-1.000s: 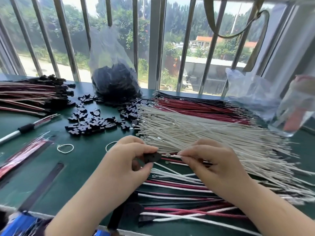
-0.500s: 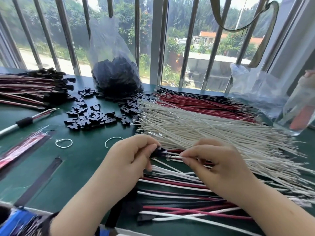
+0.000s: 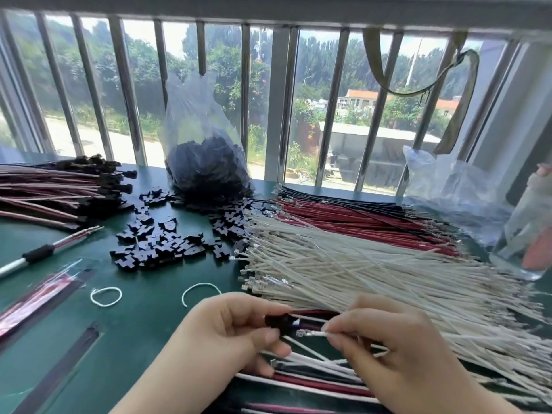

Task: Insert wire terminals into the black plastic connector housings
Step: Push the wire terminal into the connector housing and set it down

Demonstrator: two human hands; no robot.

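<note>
Now your left hand (image 3: pixel 236 330) pinches a small black plastic connector housing (image 3: pixel 279 320) above the dark green bench (image 3: pixel 143 324); your right hand (image 3: pixel 385 342) pinches a thin white wire (image 3: pixel 316 334), its metal terminal just beside the housing. Barred window (image 3: pixel 280 106) behind.

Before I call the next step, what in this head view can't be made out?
- Black connector housing: its cavities are hidden by the left hand gripping it, so which are filled is unclear.
- White wire in the right hand: its terminal is too small and blurred to judge orientation.
- Clear bottle: cut off by the right edge.
- Bag of housings: contents are one dark mass.
</note>
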